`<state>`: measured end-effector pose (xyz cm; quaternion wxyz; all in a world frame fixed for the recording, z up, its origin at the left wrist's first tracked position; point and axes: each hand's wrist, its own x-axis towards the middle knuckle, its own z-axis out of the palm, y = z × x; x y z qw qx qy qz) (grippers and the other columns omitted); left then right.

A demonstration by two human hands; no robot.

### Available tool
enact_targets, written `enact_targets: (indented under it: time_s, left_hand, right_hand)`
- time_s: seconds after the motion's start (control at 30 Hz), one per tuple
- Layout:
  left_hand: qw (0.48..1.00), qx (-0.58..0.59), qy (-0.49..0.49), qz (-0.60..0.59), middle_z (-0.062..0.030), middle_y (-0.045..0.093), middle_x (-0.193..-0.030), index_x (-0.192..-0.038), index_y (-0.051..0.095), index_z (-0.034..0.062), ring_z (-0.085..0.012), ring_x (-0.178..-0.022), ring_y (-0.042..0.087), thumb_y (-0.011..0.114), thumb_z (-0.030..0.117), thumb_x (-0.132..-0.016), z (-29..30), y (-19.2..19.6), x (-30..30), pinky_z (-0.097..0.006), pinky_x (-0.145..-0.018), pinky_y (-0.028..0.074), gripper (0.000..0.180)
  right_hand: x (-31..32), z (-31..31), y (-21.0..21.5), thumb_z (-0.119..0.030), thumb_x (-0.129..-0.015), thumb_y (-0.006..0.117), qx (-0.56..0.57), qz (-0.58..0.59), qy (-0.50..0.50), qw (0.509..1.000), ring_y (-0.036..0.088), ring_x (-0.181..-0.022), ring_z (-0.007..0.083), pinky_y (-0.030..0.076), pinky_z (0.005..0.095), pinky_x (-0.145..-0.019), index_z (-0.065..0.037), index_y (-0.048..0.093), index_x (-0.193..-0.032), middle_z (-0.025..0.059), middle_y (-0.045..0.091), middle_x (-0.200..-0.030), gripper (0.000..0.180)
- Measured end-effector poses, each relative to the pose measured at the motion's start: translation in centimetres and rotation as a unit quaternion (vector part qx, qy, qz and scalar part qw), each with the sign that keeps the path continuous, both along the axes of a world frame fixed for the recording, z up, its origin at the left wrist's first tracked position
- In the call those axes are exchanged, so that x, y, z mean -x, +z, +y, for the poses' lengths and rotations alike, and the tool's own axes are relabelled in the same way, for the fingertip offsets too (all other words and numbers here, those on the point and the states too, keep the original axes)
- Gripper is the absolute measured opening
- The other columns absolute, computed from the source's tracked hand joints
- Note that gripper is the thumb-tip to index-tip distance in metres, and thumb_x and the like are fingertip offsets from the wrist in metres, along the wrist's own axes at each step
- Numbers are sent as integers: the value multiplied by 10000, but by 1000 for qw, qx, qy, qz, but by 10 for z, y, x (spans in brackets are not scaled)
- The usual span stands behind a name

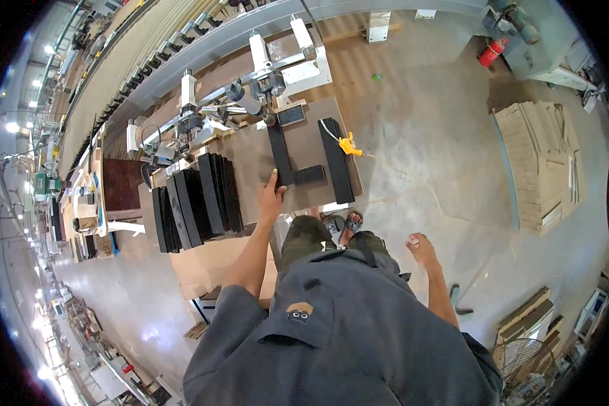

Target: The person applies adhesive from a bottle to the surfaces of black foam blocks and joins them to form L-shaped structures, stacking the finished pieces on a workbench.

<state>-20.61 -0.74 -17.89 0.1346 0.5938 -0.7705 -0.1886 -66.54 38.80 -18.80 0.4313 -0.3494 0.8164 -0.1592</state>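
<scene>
My left hand (270, 201) rests at the near edge of a brown work board (247, 159), its index finger stretched out against the near end of a long black strip (279, 152). The strip's far end lies under the tip of a machine spindle (247, 100). A shorter black piece (309, 174) sits crosswise against the strip's right side. Further right lies a stack of black strips (336, 162) with a yellow air blow gun (348, 145) on its edge. Away from the table, my right hand (421, 250) hangs at my right with loosely bent fingers; I see nothing in it.
Several stacks of black strips (220, 193) stand at the table's left. Machine heads (260, 54) line its far side. At the right are a pile of tan boards (540, 166) and a red fire extinguisher (492, 52). A fan (524, 362) stands at the lower right.
</scene>
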Motion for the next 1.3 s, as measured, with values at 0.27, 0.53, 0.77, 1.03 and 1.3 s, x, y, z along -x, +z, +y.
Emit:
enact_targets:
  time_s: [0.27,0.53,0.77,1.03,1.3]
  left_hand:
    - [999,40,1,21,-243,694,-1058,-1670,553,258,-462,-980,673,800,368,-1016,2,12,6,-558,-888,537,707]
    - [997,54,16,49,-217,726,-1152,-1654,564,223,-438,-1072,661,819,321,-1001,0,10,3,-546,-972,516,708]
    - [994,56,-24,91,-175,749,-1375,-1639,551,108,-420,-1144,664,835,271,-983,-7,10,-5,-522,-1030,490,733]
    - [987,-33,-45,152,-193,731,-1411,-1666,486,66,-439,-1198,693,844,375,-974,-18,46,-4,-526,-1020,535,838]
    - [998,-9,61,29,-247,637,-1383,-1637,472,9,-423,-1142,722,826,442,-968,-62,50,60,-515,-914,611,872]
  right_hand:
    - [-28,4,-8,-339,-1006,810,15,-38,-8,999,757,-1054,327,602,443,-954,-36,723,-1317,179,758,-1232,443]
    - [-71,-14,-5,-374,-1000,831,-23,-36,18,999,746,-1060,320,599,437,-967,-33,707,-1333,184,740,-1276,492]
    - [-99,-13,-18,-257,-1001,832,21,-33,-24,999,761,-1013,259,616,395,-895,-29,729,-1288,156,782,-1182,381]
    - [-113,16,-66,-227,-1021,735,10,-142,-24,989,750,-1018,238,596,395,-885,-20,715,-1323,117,799,-1170,366]
    - [-105,-1,-33,-155,-1029,690,-22,-29,30,999,747,-1071,249,583,388,-928,-54,707,-1343,123,794,-1196,330]
